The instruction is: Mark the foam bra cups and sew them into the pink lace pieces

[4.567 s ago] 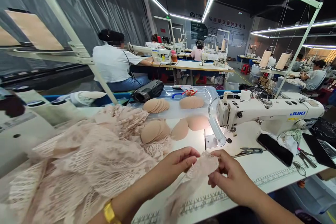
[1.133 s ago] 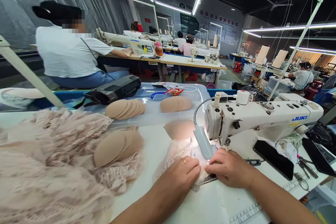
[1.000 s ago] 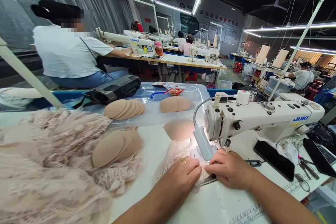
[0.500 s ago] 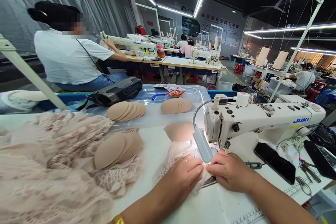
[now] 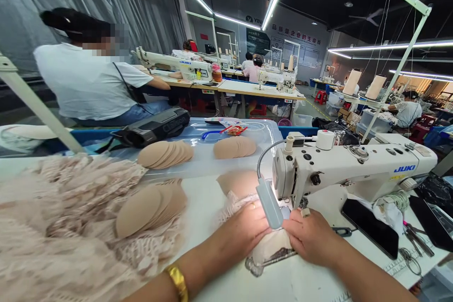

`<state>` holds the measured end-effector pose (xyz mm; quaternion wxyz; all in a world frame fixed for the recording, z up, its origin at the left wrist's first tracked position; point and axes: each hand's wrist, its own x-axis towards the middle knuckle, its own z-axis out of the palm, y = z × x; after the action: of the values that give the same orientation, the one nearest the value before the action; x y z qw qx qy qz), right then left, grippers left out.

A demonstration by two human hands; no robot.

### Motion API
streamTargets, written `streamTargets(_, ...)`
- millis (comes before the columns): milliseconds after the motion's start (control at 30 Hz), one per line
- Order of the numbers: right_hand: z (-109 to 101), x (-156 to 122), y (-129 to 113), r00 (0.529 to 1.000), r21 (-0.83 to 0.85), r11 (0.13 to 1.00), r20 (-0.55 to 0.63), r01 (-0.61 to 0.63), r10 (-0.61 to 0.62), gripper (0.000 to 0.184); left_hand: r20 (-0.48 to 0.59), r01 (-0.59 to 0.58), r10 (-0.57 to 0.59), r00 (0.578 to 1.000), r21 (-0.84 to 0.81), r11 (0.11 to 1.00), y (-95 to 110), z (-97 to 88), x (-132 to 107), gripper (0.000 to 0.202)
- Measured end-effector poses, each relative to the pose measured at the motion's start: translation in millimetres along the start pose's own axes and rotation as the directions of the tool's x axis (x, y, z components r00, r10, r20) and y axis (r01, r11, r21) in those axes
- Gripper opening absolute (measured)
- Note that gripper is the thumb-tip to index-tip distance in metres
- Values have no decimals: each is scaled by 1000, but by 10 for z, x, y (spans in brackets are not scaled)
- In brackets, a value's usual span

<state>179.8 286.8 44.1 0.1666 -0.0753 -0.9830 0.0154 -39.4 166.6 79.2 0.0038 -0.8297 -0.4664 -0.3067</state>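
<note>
At the white sewing machine (image 5: 339, 163), both my hands are on a beige lace garment piece (image 5: 230, 207) beside the needle area. My left hand (image 5: 244, 226) has its fingers bent together on the cloth, the tips partly behind the grey lamp head (image 5: 269, 205). Close on the other side, my right hand (image 5: 309, 236) pinches the cloth edge, with a small pale band on one finger. Cream cloth (image 5: 272, 244) lies below the fingers, over a metal plate (image 5: 255, 266). A beige cup pad (image 5: 239, 183) lies behind the lace. The lamp hides the needle point.
Lace garments (image 5: 71, 236) heap at the left, with a stack of beige pads (image 5: 148, 210) on top. More pads (image 5: 235, 147) rest on a clear plastic lid (image 5: 201, 165). A phone (image 5: 370, 226) and scissors (image 5: 417, 236) lie right. A co-worker (image 5: 88, 75) sits ahead.
Both hands have moved a little forward toward the needle with the cloth. More cream cloth and the metal plate show below them. The co-worker's raised hand has dropped from view.
</note>
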Motion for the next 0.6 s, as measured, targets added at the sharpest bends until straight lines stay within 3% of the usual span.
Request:
streamTargets(167, 5, -2, -10, 1000, -33, 999, -24, 3, -4, 16, -12, -53, 53, 999, 25, 998, -126, 92, -60, 34)
streamTargets(600, 27, 23, -4, 999, -23, 1000, -54, -8, 7, 17, 20, 64, -68, 997, 173, 983, -256, 110, -129, 33)
